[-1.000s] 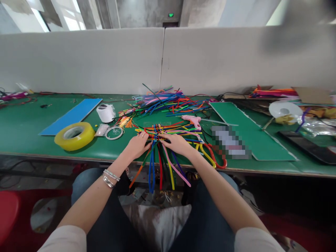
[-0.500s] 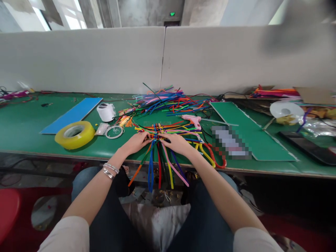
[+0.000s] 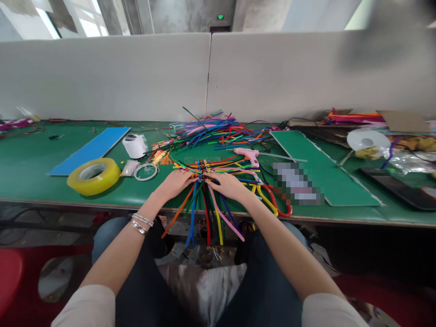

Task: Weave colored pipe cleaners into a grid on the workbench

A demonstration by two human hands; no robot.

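Observation:
A weave of coloured pipe cleaners [image 3: 202, 166] lies on the green table in front of me, its loose ends fanning sideways and down over the table's front edge. At its left side, my left hand [image 3: 181, 178] is closed with fingertips on the woven strips. From the right, my right hand [image 3: 223, 184] grips the weave's near edge between thumb and fingers, close to a pink strip [image 3: 225, 213]. The fingertips of both hands nearly meet at the woven middle, and what exactly each pinches is partly hidden.
Behind the weave lies a loose pile of pipe cleaners [image 3: 218, 129]. A pink glue gun [image 3: 248, 155] and red-and-yellow-handled scissors [image 3: 279, 206] rest to the right, near a green board [image 3: 327, 175]. Yellow tape [image 3: 76, 181], white thread [image 3: 134, 146] and a blue board [image 3: 90, 150] are left.
The hanging strips have shifted: the orange one swings left and the blue ones spread apart. My hands stay on the weave with small finger movements. The view has turned slightly.

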